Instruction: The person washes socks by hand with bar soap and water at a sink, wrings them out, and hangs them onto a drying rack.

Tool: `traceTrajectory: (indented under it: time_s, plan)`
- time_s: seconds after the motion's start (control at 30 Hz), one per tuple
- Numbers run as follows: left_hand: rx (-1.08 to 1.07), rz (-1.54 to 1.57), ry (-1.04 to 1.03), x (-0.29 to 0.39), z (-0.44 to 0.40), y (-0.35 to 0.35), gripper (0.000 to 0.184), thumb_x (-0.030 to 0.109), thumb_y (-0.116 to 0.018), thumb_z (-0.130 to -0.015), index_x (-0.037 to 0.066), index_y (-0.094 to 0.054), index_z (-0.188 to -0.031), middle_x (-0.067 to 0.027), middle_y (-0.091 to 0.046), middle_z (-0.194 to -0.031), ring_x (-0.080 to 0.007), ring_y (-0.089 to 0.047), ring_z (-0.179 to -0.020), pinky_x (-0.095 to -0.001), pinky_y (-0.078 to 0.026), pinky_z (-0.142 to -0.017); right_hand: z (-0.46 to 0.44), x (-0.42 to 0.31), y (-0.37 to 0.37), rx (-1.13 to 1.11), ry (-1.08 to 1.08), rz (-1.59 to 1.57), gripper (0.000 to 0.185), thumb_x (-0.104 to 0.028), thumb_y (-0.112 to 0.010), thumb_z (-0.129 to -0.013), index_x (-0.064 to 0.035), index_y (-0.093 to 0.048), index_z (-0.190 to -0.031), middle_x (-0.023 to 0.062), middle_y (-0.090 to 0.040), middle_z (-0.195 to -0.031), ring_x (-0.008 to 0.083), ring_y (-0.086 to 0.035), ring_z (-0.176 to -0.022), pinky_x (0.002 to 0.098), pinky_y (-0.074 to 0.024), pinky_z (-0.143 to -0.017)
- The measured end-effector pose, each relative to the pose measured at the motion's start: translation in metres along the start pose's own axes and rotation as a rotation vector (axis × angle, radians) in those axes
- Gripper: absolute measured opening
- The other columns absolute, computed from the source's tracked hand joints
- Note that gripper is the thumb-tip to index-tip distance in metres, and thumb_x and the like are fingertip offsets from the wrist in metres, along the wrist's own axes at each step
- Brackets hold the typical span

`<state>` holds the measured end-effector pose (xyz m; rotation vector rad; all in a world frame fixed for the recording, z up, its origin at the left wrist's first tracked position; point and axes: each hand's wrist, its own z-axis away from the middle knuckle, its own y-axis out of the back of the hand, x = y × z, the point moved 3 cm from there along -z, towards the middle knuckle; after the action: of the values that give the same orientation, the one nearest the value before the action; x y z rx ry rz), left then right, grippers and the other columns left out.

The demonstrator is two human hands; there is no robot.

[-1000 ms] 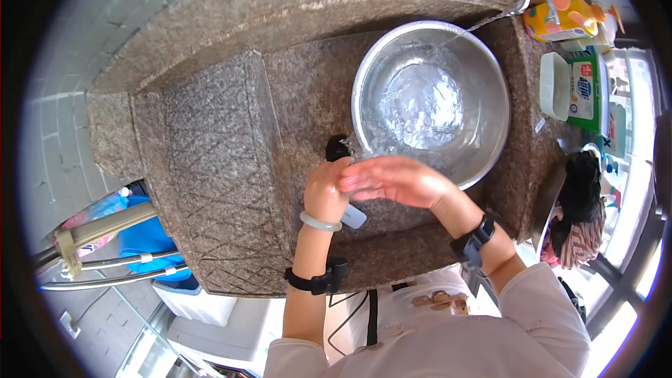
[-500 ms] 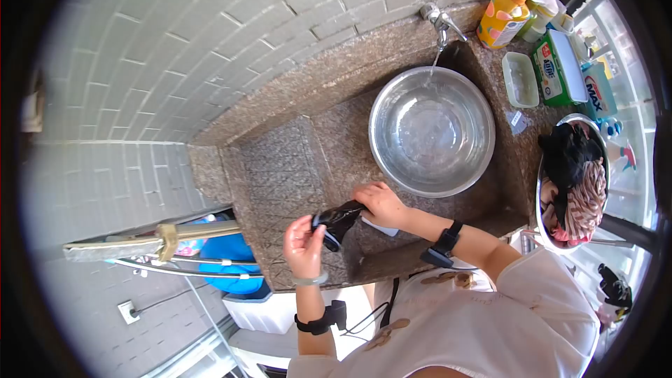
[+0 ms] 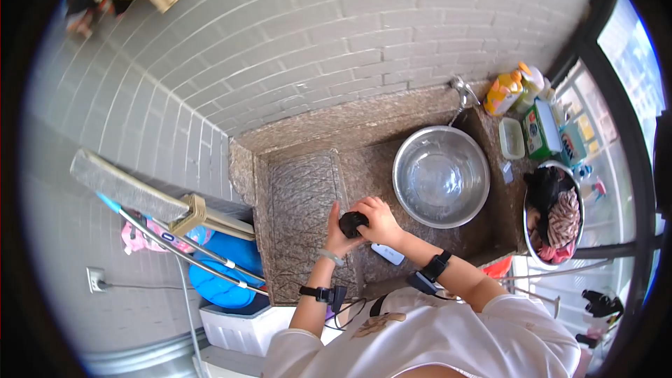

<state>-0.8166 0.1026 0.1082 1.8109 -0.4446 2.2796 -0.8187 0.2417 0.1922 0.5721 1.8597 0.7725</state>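
A: Where does the work stand at the hands?

B: The left hand [image 3: 337,240] is curled round one side of a black bundle [image 3: 351,225], and the right hand [image 3: 381,222] has its fingers closed over the other. It looks like soft cloth being squeezed or worked; I judge that's the step in hand.

A: And the next move calls for?

B: Both grips firm, I'd say, with the bundle squarely between the palms. How wet it is, I cannot tell.

A: Count outward for me.

B: Two hands, one bundle. Just below the right hand, one pale oblong object [image 3: 388,254]. Right of that hand and farther off, one metal basin [image 3: 397,192], with one tap [image 3: 462,91] beyond it. Well to the right, one basin of clothes [image 3: 528,238], one green box [image 3: 535,133], one shallow tub [image 3: 512,140] and one yellow bottle [image 3: 502,96].
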Motion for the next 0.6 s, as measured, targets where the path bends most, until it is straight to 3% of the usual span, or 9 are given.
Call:
traceTrajectory:
  time_s: [0.1, 0.13, 0.2, 0.33, 0.4, 0.47, 0.5, 0.53, 0.6]
  plan:
    - [-0.004, 0.009, -0.168, 0.015, -0.009, 0.011, 0.105, 0.007, -0.084, -0.051, 0.010, -0.021, -0.135, -0.0122, -0.039, -0.127, -0.0217, -0.046, -0.112, -0.0344, -0.042, -0.091, 0.000, 0.012, -0.035, -0.086, -0.353, -0.777, 0.038, 0.004, -0.052, -0.067, -0.0046, -0.052, -0.104, 0.0090, -0.052, -0.099, 0.0206, -0.051, -0.097, 0.0318, -0.0413, -0.085]
    - [-0.040, -0.062, -0.167, 0.027, -0.008, 0.009, 0.102, 0.008, -0.084, -0.052, 0.010, -0.024, -0.134, -0.0109, -0.042, -0.124, -0.0201, -0.046, -0.111, -0.0337, -0.042, -0.091, 0.000, 0.009, -0.038, -0.098, -0.357, -0.757, 0.038, 0.004, -0.052, -0.067, -0.0046, -0.052, -0.104, 0.0090, -0.052, -0.099, 0.0206, -0.051, -0.097, 0.0318, -0.0413, -0.085]
    - [-0.017, -0.112, -0.323, 0.026, -0.010, 0.013, 0.093, 0.005, -0.081, -0.053, 0.010, -0.030, -0.131, -0.0085, -0.047, -0.118, -0.0187, -0.047, -0.109, -0.0325, -0.042, -0.090, -0.005, 0.006, -0.047, -0.038, -0.561, -1.244, 0.036, 0.006, -0.047, -0.072, -0.0045, -0.048, -0.107, 0.0068, -0.051, -0.099, 0.0158, -0.051, -0.096, 0.0301, -0.0432, -0.083]
    - [-0.060, 0.294, -0.204, 0.026, -0.004, 0.012, 0.083, -0.002, -0.072, -0.055, 0.011, -0.034, -0.128, -0.0076, -0.047, -0.117, -0.0194, -0.048, -0.108, -0.0329, -0.043, -0.090, -0.010, -0.010, -0.049, 0.054, -0.707, -1.503, 0.041, 0.006, -0.038, -0.075, -0.0080, -0.042, -0.113, 0.0079, -0.050, -0.100, 0.0175, -0.051, -0.093, 0.0318, -0.0453, -0.079]
    - [0.020, 0.547, 0.051, 0.005, -0.008, 0.006, 0.076, -0.005, -0.069, -0.056, 0.010, -0.037, -0.124, -0.0085, -0.050, -0.111, -0.0201, -0.053, -0.099, -0.0325, -0.047, -0.083, -0.010, -0.009, -0.048, 0.023, -0.647, -1.168, 0.040, 0.001, -0.039, -0.075, -0.0081, -0.041, -0.113, 0.0091, -0.050, -0.098, 0.0183, -0.052, -0.088, 0.0334, -0.0469, -0.075]
    - [0.002, 0.621, 0.106, 0.015, -0.003, -0.004, 0.063, -0.006, -0.065, -0.059, 0.008, -0.042, -0.116, -0.0080, -0.055, -0.093, -0.0188, -0.059, -0.076, -0.0291, -0.053, -0.060, -0.007, -0.006, -0.043, -0.025, -0.524, -0.602, 0.040, -0.003, -0.043, -0.074, -0.0079, -0.042, -0.113, 0.0112, -0.048, -0.097, 0.0220, -0.051, -0.090, 0.0349, -0.0444, -0.078]
    - [-0.087, 0.641, 0.231, 0.007, -0.003, -0.004, 0.059, -0.005, -0.066, -0.060, 0.008, -0.043, -0.113, -0.0078, -0.055, -0.089, -0.0180, -0.059, -0.072, -0.0290, -0.052, -0.056, -0.007, 0.006, -0.041, 0.067, -0.152, -0.252, 0.040, -0.007, -0.049, -0.072, -0.0100, -0.045, -0.112, 0.0137, -0.047, -0.100, 0.0267, -0.046, -0.097, 0.0372, -0.0395, -0.084]
    - [-0.172, 0.650, 0.354, 0.006, 0.000, -0.003, 0.056, -0.004, -0.068, -0.062, 0.007, -0.044, -0.111, -0.0076, -0.055, -0.084, -0.0172, -0.058, -0.067, -0.0288, -0.050, -0.052, -0.007, 0.012, -0.030, -0.062, -0.229, -0.021, 0.038, -0.013, -0.055, -0.070, -0.0121, -0.051, -0.108, 0.0148, -0.046, -0.104, 0.0308, -0.041, -0.104, 0.0379, -0.0347, -0.090]
    - [-0.316, 0.610, 0.374, 0.005, 0.009, -0.003, 0.046, -0.003, -0.067, -0.064, 0.006, -0.046, -0.104, -0.0069, -0.055, -0.079, -0.0156, -0.056, -0.062, -0.0279, -0.046, -0.048, -0.001, 0.028, -0.013, -0.176, -0.292, 0.027, 0.036, -0.019, -0.060, -0.068, -0.0120, -0.055, -0.103, 0.0131, -0.046, -0.108, 0.0302, -0.040, -0.108, 0.0377, -0.0349, -0.090]
